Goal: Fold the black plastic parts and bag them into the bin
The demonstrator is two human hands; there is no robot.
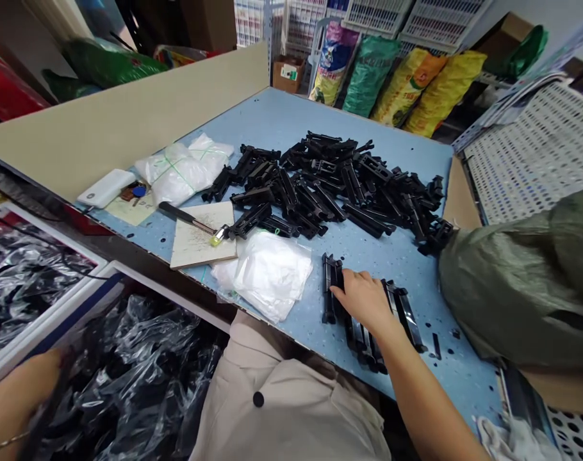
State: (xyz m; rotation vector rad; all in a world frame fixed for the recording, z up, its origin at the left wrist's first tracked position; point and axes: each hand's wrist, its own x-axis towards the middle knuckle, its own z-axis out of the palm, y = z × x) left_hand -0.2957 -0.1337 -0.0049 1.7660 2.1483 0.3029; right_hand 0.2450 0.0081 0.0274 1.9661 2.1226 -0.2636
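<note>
though left grip (36,378) blurry, right grip (366,299) on parts (363,342)

At the left of the frame we see a white device (106,188) beside a blue-headed key (138,191) and a yellowish paper (131,211). Behind them we follow a cream partition (142,105), with a green bag (111,62) beyond it, upper left. At the top, right of centre, we find a cardboard box (287,72), a teal sack (371,73) and white crates (378,14). Far right, we see an olive sack (517,282) near a white perforated panel (546,147).
</note>
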